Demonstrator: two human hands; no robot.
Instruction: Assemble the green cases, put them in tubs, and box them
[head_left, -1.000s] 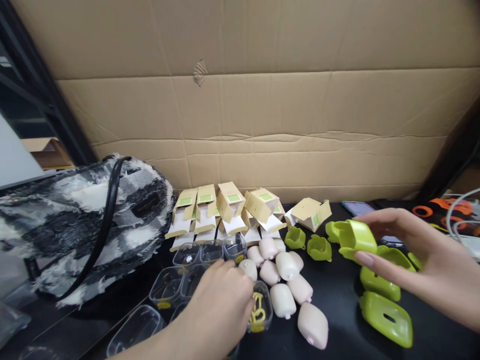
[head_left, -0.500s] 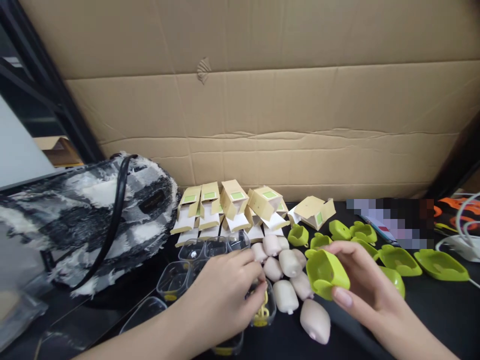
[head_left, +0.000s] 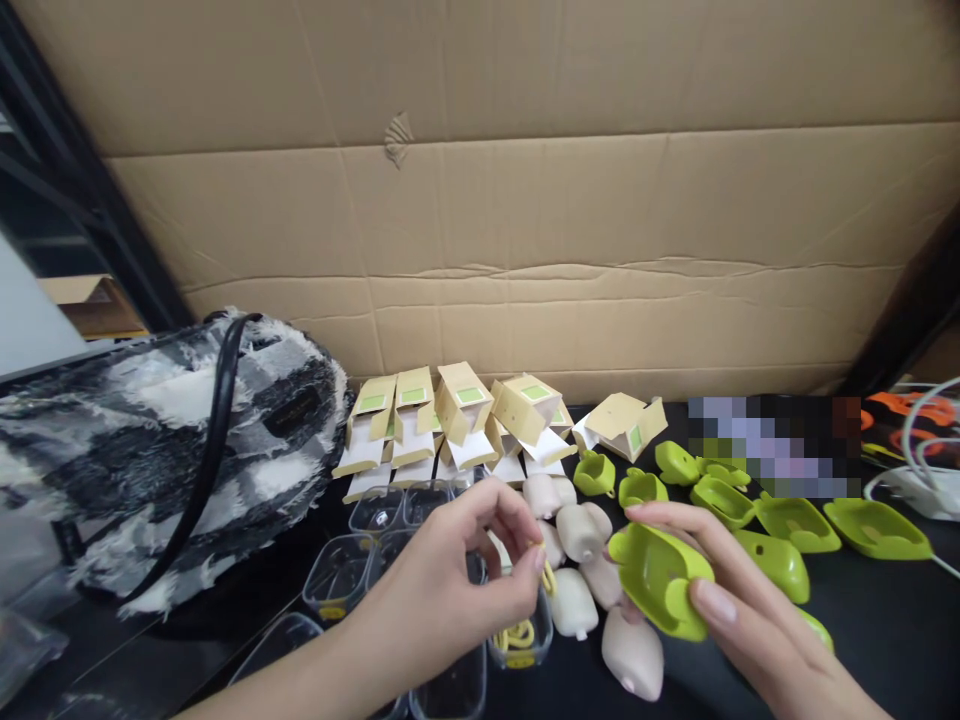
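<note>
My left hand (head_left: 465, 565) is closed in a pinch on a thin yellow cord (head_left: 548, 575), part of which hangs below the fingertips. Under that hand is a clear plastic cup (head_left: 523, 657) with more yellow cord coiled in it. My right hand (head_left: 757, 610) grips a green soft-looking shell (head_left: 651, 578) with a scalloped rim, its hollow side facing the left hand. Between the hands lie several pale pinkish-white rounded pieces (head_left: 632, 650) with small nubs. Other green shells (head_left: 799, 522) rest behind and right of my right hand.
Small kraft boxes (head_left: 463, 400) with flaps open stand before a large cardboard wall (head_left: 525, 220). Clear plastic containers (head_left: 337, 575) sit at left, by a shaggy black-and-white bag (head_left: 285, 400). White cables (head_left: 911, 440) lie at far right.
My left hand has come up out of the cup of cords with a yellow cord in its pinch. The green shell in my right hand has tilted and moved slightly down and right.
</note>
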